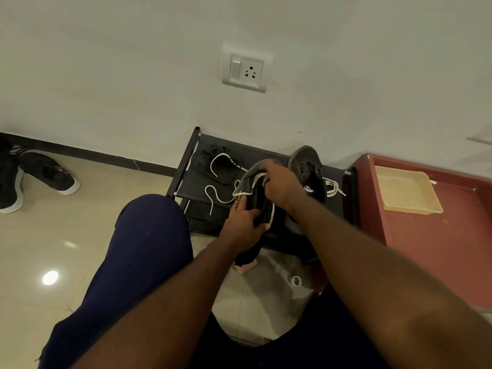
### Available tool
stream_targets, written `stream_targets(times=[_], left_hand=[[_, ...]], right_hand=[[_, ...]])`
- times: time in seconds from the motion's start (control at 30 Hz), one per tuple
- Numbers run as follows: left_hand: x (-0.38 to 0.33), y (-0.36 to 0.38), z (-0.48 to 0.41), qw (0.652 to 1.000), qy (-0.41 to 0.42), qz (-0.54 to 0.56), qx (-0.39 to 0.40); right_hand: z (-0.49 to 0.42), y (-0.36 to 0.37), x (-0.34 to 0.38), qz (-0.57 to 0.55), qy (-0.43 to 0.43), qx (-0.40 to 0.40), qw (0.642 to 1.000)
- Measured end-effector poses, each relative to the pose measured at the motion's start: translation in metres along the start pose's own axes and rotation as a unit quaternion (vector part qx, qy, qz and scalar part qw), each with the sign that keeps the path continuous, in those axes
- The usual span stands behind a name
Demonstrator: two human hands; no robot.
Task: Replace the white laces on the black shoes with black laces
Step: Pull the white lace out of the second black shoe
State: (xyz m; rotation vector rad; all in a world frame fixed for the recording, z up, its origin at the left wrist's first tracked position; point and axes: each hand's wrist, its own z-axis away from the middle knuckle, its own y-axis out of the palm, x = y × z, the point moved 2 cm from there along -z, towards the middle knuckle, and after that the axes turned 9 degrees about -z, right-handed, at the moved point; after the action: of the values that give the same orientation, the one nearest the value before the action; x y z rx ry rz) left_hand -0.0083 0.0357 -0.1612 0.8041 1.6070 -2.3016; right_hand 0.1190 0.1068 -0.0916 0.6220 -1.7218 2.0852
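Observation:
A black shoe is held over the low black shoe rack. My left hand grips its heel end from below. My right hand is on top of the shoe, fingers curled at the white lace by the eyelets. The lace's loose end trails left across the rack. A bundle of black laces lies at the rack's far left, with a white lace end over it. The second black shoe stands behind my right hand, its white lace hanging to the right.
A red cabinet top with a beige tray stands to the right. Another pair of dark shoes lies on the tiled floor at far left. My knee in dark trousers is in front of the rack. A wall socket is above.

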Motion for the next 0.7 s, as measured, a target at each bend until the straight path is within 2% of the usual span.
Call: stream_targets(times=[0.1, 0.3, 0.47, 0.53, 0.6, 0.67, 0.7], left_hand=[[-0.003, -0.003, 0.002, 1.0, -0.004, 0.003, 0.007], [-0.001, -0.001, 0.003, 1.0, 0.009, 0.001, -0.007], [0.001, 0.0, 0.001, 1.0, 0.004, 0.007, -0.007], [0.0, 0.0, 0.001, 1.0, 0.009, 0.002, -0.01], [0.001, 0.0, 0.001, 1.0, 0.012, 0.004, -0.008], [0.001, 0.0, 0.001, 1.0, 0.009, 0.006, 0.0], [0.001, -0.001, 0.001, 1.0, 0.007, 0.005, 0.004]], right_hand=[[0.0, 0.006, 0.007, 0.119, -0.083, 0.072, 0.987], [-0.004, 0.01, 0.009, 0.177, -0.104, 0.044, 0.978], [0.0, 0.014, 0.016, 0.278, -0.19, 0.076, 0.938], [0.0, 0.012, 0.016, 0.267, -0.175, 0.075, 0.945], [-0.003, 0.008, 0.012, 0.207, -0.14, 0.039, 0.967], [-0.007, 0.005, 0.004, 0.049, -0.052, -0.062, 0.996], [-0.007, 0.002, 0.0, -0.06, -0.001, -0.142, 0.988]])
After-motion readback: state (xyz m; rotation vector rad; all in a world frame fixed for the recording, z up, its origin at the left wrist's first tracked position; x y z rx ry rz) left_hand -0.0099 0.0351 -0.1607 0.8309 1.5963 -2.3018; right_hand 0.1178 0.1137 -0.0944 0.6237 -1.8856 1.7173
